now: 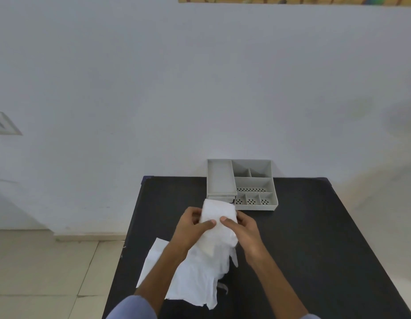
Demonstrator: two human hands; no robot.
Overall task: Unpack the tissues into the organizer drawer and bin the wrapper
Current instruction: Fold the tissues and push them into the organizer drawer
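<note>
A white stack of tissues (219, 214) is held above the black table (315, 238), just in front of the grey organizer (242, 184). My left hand (192, 226) grips the stack's left side with the thumb on top. My right hand (242, 229) grips its right side, thumb also on top. The torn white wrapper (195, 279) hangs down from the stack and spreads over the table toward me. The organizer's long left tray stands above a small drawer front (225, 199); the tissues hide whether that drawer is pulled out.
The organizer's right side has several open compartments, some with perforated floors (250, 201). It stands at the table's far edge against a pale wall. Tiled floor (50, 272) lies left of the table. No bin is in view.
</note>
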